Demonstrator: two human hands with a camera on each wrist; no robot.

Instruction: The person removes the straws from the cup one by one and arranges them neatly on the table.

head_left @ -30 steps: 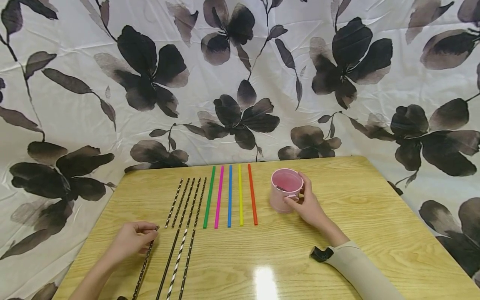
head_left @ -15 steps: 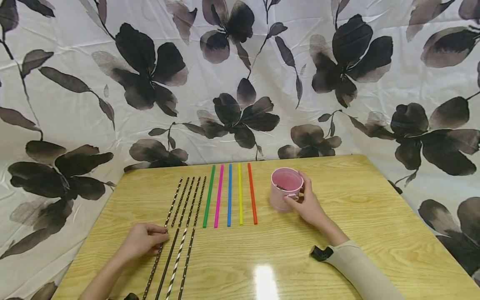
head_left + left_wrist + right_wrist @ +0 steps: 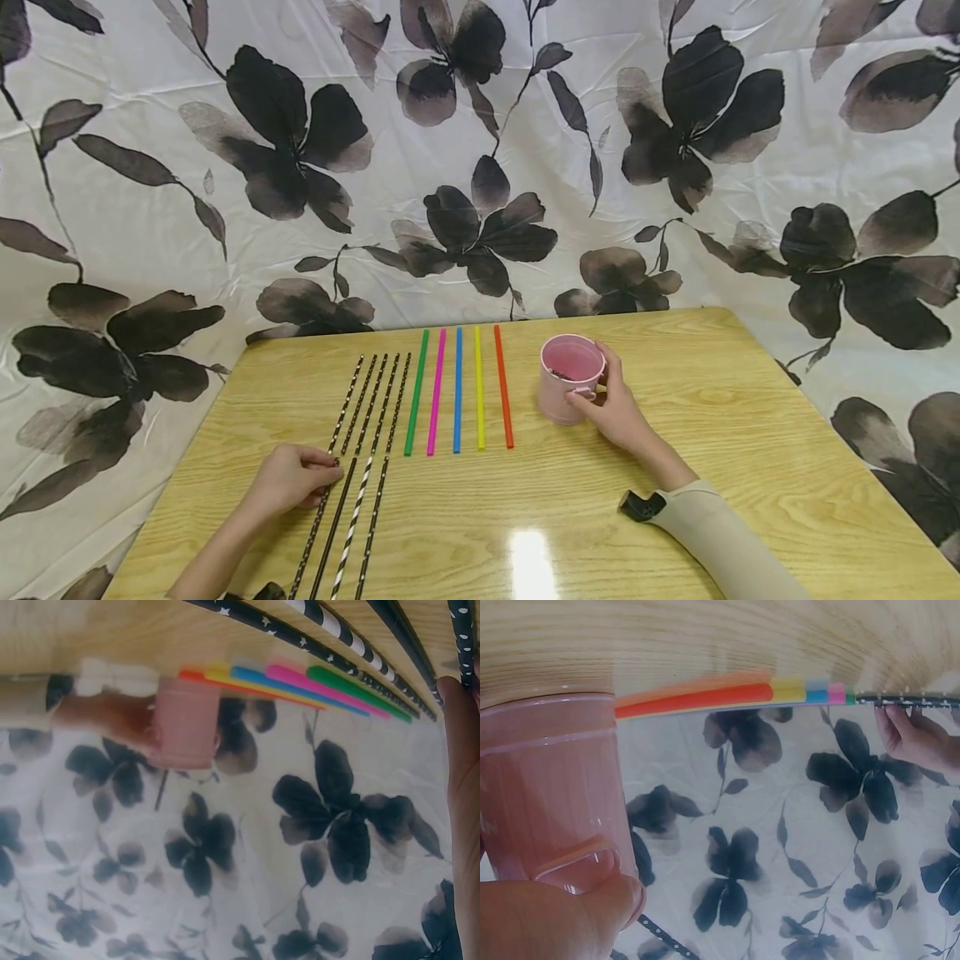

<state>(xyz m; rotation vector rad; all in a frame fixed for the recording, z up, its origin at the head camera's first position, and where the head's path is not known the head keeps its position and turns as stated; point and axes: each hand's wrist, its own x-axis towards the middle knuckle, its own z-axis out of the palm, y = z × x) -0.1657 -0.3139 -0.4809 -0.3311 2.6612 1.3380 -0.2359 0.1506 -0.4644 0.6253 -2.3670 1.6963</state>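
Note:
My left hand [image 3: 288,482] pinches the far end of a black straw with small light marks [image 3: 312,533], which lies at the left of the near row. Beside it run a plain black straw [image 3: 332,533], a black-and-white striped straw [image 3: 350,533] and another dark patterned straw [image 3: 371,533]. In the left wrist view the pinched straw [image 3: 463,637] shows white dots. My right hand [image 3: 617,417] grips a pink cup [image 3: 557,407] at its handle. A dotted straw [image 3: 667,937] pokes past the cup's rim in the right wrist view.
Several dark patterned straws [image 3: 372,408] form a far row. To their right lie green [image 3: 417,392], magenta [image 3: 437,392], blue [image 3: 458,392], yellow [image 3: 480,392] and red [image 3: 503,387] straws. A floral cloth [image 3: 480,125] hangs behind the wooden table [image 3: 480,517].
My left hand has moved right with the patterned straw, bringing it alongside the plain black one in the near row. The right hand and cup have stayed in place.

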